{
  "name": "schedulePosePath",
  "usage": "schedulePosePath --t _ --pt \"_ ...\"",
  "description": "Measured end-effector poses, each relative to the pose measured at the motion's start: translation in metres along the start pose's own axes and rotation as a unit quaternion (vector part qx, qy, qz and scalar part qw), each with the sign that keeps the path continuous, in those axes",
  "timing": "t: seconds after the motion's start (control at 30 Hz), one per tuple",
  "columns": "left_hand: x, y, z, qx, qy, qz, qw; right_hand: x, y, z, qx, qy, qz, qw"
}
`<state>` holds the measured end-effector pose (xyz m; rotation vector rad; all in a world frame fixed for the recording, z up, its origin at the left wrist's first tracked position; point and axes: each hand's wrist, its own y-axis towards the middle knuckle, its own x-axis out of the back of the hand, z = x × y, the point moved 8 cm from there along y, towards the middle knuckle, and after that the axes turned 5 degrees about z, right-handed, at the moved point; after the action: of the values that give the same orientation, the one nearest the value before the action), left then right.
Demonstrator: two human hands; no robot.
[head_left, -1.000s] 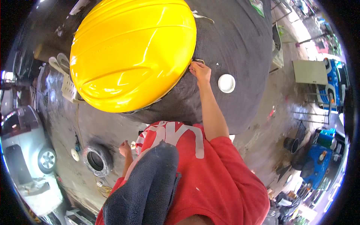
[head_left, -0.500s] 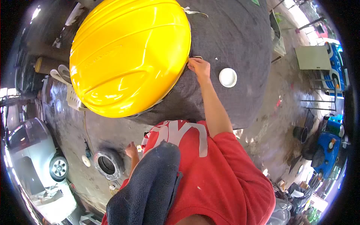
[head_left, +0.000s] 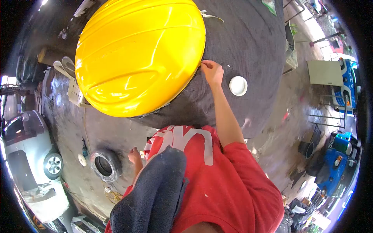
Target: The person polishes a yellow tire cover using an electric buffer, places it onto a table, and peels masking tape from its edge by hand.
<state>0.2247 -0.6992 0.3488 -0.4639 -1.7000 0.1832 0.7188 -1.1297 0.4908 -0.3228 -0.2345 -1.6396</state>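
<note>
A large glossy yellow panel [head_left: 143, 50], domed with raised ridges, rests on a dark cloth cover [head_left: 248, 50]. At the panel's right edge is my right hand [head_left: 213, 73], thumb and fingertips pinched together against the rim. Whatever lies between those fingertips is too small to make out. A white round lid or roll [head_left: 238, 86] sits on the cloth to the right of this hand. My left hand [head_left: 134, 156] hangs low beside my body, away from the panel, with its fingers curled; its contents, if any, are hidden.
A dark cloth [head_left: 155, 186] hangs over my shoulder. A tire [head_left: 105, 166] lies on the floor at the lower left, near a car [head_left: 29, 155]. A pale plastic chair [head_left: 75, 93] stands left of the panel. A black bucket [head_left: 305, 149] and blue vehicle [head_left: 332, 163] are at the right.
The view has shifted a little, so the panel and white round object sit slightly further right. My right hand stays pinched at the panel's edge; my left hand remains low.
</note>
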Motion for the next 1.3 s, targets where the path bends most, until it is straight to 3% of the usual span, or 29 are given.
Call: schedulePosePath --t 0.37,0.53,0.63,0.7,0.87,0.97,1.03,1.13,1.3 --pt "-0.012 -0.022 0.011 0.030 -0.076 0.010 0.997 -0.012 0.012 0.022 0.030 -0.186 0.010 0.982" --pt "-0.024 -0.020 -0.002 -0.009 -0.107 0.022 0.994 -0.023 0.019 -0.001 0.066 -0.229 0.027 0.971" --pt "-0.024 -0.014 -0.005 -0.004 -0.097 0.016 0.995 -0.025 0.006 -0.002 0.112 -0.213 0.056 0.969" --pt "-0.023 -0.012 -0.005 -0.005 -0.109 0.008 0.994 -0.009 -0.004 -0.003 0.083 -0.098 0.005 0.992" --pt "-0.023 -0.005 0.006 -0.004 -0.097 -0.009 0.995 0.008 -0.016 -0.001 0.033 -0.071 0.013 0.997" --pt "-0.031 -0.001 0.013 -0.003 -0.086 0.027 0.996 0.006 -0.017 0.014 0.097 -0.092 -0.001 0.991" --pt "-0.031 -0.004 0.012 -0.005 -0.078 0.024 0.997 0.001 -0.017 0.032 0.205 -0.115 0.002 0.972" --pt "-0.031 -0.007 0.012 0.005 -0.094 0.023 0.995 -0.008 -0.015 0.042 0.253 -0.226 0.050 0.939" --pt "-0.027 -0.014 0.009 0.015 -0.112 0.008 0.994 -0.012 -0.008 0.048 0.250 -0.264 0.088 0.927"
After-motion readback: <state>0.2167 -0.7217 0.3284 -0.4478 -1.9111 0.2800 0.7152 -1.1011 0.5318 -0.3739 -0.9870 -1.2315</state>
